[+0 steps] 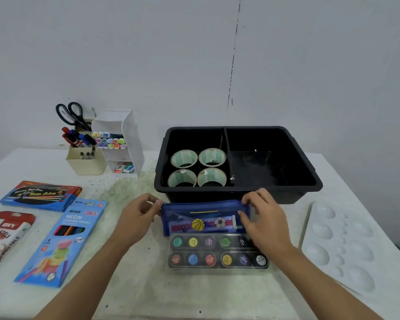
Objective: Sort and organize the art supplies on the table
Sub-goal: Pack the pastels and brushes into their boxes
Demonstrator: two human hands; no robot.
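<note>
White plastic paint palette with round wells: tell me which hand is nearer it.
Right. The right hand grips one end of the blue mesh pencil pouch, just left of the white palette; the left hand pinches the far end, farther left.

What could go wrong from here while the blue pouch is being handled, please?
The blue pouch sits right beside the paint set, so tugging could shove it. The left hand pinches only the zip end; that grip may slip if the right hand lets go. The black bin stands close behind, so a lift could catch its rim.
</note>
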